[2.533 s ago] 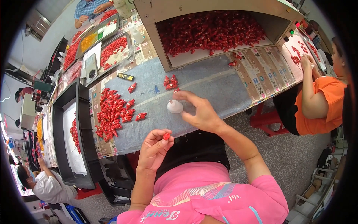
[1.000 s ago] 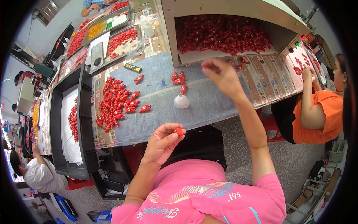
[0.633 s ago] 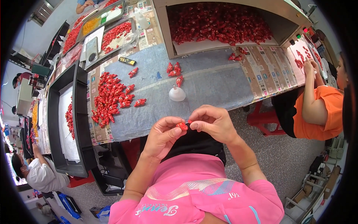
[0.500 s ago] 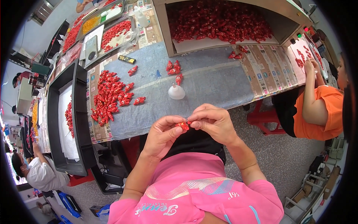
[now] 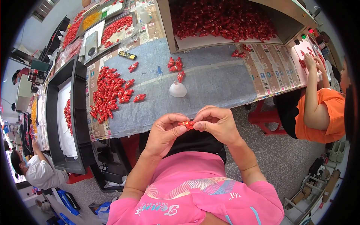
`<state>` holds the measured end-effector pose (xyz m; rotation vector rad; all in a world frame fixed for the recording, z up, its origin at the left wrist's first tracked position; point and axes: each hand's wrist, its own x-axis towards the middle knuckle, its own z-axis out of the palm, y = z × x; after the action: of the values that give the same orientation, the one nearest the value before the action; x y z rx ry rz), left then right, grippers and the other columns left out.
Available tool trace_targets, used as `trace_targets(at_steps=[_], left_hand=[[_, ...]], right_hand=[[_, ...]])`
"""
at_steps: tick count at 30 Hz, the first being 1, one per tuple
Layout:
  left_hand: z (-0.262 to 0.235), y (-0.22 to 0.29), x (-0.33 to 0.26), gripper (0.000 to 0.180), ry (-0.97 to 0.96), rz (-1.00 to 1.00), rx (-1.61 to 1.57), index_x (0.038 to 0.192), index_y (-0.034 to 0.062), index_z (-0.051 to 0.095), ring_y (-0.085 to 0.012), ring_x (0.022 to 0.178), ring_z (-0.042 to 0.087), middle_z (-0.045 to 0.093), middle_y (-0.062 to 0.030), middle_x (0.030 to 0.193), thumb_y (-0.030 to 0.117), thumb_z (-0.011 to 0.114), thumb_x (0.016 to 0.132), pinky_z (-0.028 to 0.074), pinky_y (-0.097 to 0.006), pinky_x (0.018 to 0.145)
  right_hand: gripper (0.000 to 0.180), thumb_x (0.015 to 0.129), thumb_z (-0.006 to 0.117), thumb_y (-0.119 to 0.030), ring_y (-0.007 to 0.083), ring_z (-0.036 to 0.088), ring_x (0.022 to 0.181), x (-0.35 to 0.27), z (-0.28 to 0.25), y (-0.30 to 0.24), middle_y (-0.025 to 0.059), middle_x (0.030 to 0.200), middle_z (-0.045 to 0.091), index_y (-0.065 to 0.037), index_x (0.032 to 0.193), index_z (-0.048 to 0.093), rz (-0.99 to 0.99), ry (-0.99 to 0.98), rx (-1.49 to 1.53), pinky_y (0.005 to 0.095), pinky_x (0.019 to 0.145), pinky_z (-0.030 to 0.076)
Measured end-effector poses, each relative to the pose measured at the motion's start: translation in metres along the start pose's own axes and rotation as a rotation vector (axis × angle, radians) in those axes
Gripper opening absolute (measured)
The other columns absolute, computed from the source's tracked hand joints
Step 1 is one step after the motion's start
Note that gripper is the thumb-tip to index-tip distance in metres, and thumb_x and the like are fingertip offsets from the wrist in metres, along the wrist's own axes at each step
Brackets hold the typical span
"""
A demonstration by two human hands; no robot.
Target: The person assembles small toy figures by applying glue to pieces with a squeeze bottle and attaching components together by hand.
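Both hands are pinching one small red wrapped piece (image 5: 186, 124) between them: the left hand (image 5: 164, 133) is gripping its left end with thumb and fingertips pressed together, and the right hand (image 5: 216, 123) is closing on its right end the same way. This piece is hanging in the air just off the near edge of the grey-covered worktable (image 5: 221, 80), above the person's dark lap and pink shirt.

On the table, one white funnel-shaped cone (image 5: 177, 90) is standing mouth down, with one red piece (image 5: 180, 76) touching its far side and a small cluster of about four more (image 5: 174, 64) just beyond. To the left, a large loose heap of red pieces (image 5: 108, 93) is lying spread out (too many and too overlapped to count), with two strays (image 5: 139, 98) (image 5: 132, 67) lying apart from it. One small dark oblong object with a yellow end (image 5: 127, 55) is lying near the far edge.

Behind the table, one open wooden bin (image 5: 225, 20) is holding a deep mass of red pieces. One black tray (image 5: 65, 120) is sitting at the left.

Two other people are working nearby: one in an orange shirt (image 5: 318, 112) at the right, one in white (image 5: 39, 172) at the lower left.
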<state>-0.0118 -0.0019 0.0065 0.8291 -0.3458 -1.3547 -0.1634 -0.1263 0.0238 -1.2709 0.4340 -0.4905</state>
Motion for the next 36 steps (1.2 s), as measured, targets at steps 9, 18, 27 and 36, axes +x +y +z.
trace_targets(at_steps=[9, 18, 27, 36], left_hand=[[0.0, -0.0002, -0.0005, 0.021, 0.017, 0.021, 0.03, 0.099, 0.0012, 0.062, -0.0178, 0.092, 0.061, 0.06, -0.0099, 0.1, -0.005, 0.066, 0.079, 0.051, -0.028, 0.084], [0.0017, 0.001, -0.0028, 0.021, 0.024, 0.003, 0.046, 0.098, 0.0013, 0.063, -0.0166, 0.092, 0.061, 0.061, -0.0094, 0.099, -0.005, 0.067, 0.078, 0.051, -0.027, 0.083], [0.0036, 0.002, -0.0038, 0.019, 0.032, 0.086, 0.282, 0.095, -0.0004, 0.066, -0.0168, 0.086, 0.062, 0.063, -0.0104, 0.093, -0.006, 0.067, 0.077, 0.052, -0.027, 0.08], [0.0006, 0.0006, -0.0039, 0.021, 0.011, 0.177, 0.376, 0.093, 0.0001, 0.067, -0.0183, 0.085, 0.063, 0.063, -0.0118, 0.093, -0.009, 0.068, 0.074, 0.052, -0.028, 0.08]], right_hand=[[0.01, 0.081, 0.068, -0.003, 0.0096, 0.061, 0.073, -0.0022, 0.0006, 0.001, 0.0062, 0.086, 0.063, 0.003, 0.088, 0.066, 0.028, 0.017, 0.023, 0.0211, 0.065, 0.05], [0.013, 0.084, 0.065, -0.004, 0.0097, 0.061, 0.075, -0.0053, -0.0013, -0.0038, 0.0054, 0.087, 0.063, 0.004, 0.094, 0.064, 0.159, -0.02, 0.055, 0.0222, 0.066, 0.051], [0.009, 0.08, 0.067, 0.0, 0.0095, 0.06, 0.071, -0.0045, -0.0012, -0.0043, 0.0069, 0.085, 0.063, 0.003, 0.088, 0.065, -0.057, -0.034, -0.235, 0.0214, 0.061, 0.049], [0.011, 0.074, 0.067, 0.006, 0.0147, 0.064, 0.072, -0.004, 0.0028, -0.004, 0.0081, 0.082, 0.064, 0.001, 0.083, 0.066, -0.173, -0.016, -0.317, 0.0241, 0.063, 0.05]])
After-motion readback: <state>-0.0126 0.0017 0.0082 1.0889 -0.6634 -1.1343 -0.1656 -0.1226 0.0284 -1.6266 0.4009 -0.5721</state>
